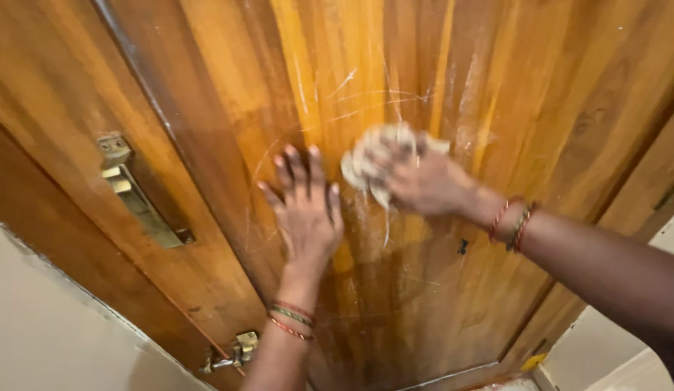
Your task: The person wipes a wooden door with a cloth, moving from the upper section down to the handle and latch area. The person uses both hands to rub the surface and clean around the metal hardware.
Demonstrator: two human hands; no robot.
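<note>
Right hand (424,185) pressing cloth (377,156) on wooden door (554,94), left hand (306,210) flat beside, brass handle (137,195) left

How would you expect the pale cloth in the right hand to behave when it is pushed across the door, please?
The cloth looks bunched and crumpled under the right hand, so it is probably soft and floppy. It likely slides easily on the glossy wooden door, and seems light.

A crumpled whitish cloth (377,163) (bunched into a ball) presses against the scratched, glossy wooden door (395,304), at one o'clock from frame centre.
</note>
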